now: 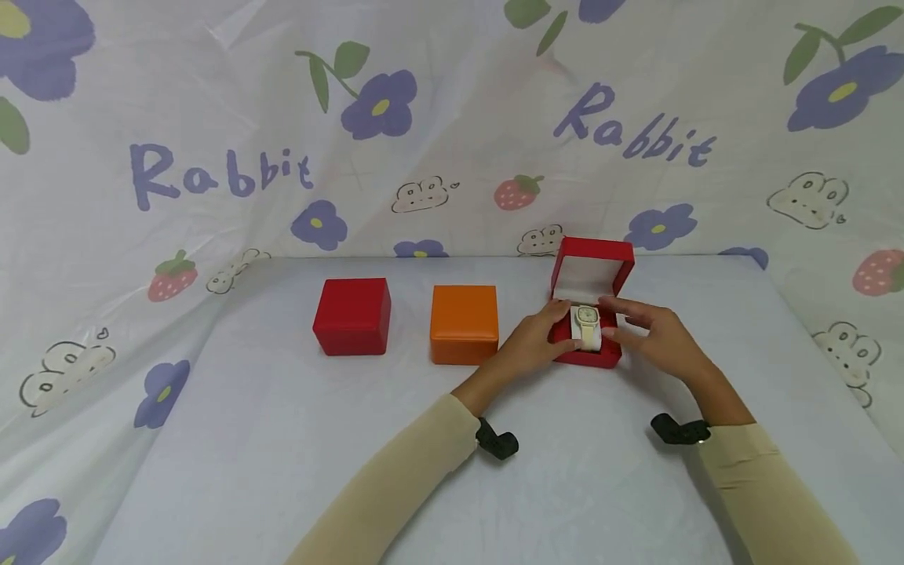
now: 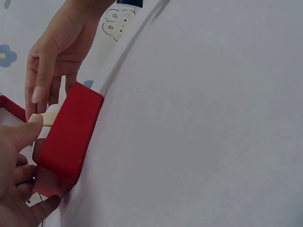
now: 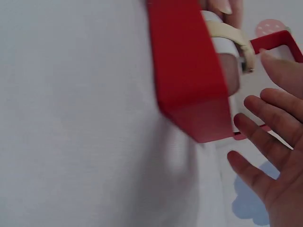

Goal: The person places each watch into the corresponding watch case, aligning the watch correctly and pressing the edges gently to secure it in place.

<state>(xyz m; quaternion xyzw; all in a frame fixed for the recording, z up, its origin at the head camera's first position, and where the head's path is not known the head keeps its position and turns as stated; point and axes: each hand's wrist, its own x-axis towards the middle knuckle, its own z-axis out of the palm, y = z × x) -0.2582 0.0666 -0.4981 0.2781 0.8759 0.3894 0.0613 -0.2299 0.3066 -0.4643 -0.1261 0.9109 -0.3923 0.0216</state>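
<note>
A red watch box (image 1: 588, 359) stands with its lid (image 1: 593, 267) raised, showing a pale lining. Inside, a cream-strapped watch (image 1: 588, 317) is wrapped round a white cushion (image 1: 575, 333). My left hand (image 1: 530, 341) holds the box by its left side; in the left wrist view its thumb (image 2: 31, 130) lies at the watch and cushion while the other fingers reach round the outer wall. At the right side of the box is my right hand (image 1: 657, 337). The right wrist view shows that hand's fingers (image 3: 265, 137) spread, its thumb close to the watch.
To the left stand a closed orange box (image 1: 464, 326) and, farther left, a closed red box (image 1: 351, 318). All sit on a white-covered table (image 1: 282, 471). A curtain (image 1: 452, 149) printed with flowers, rabbits and strawberries hangs behind the table's back edge.
</note>
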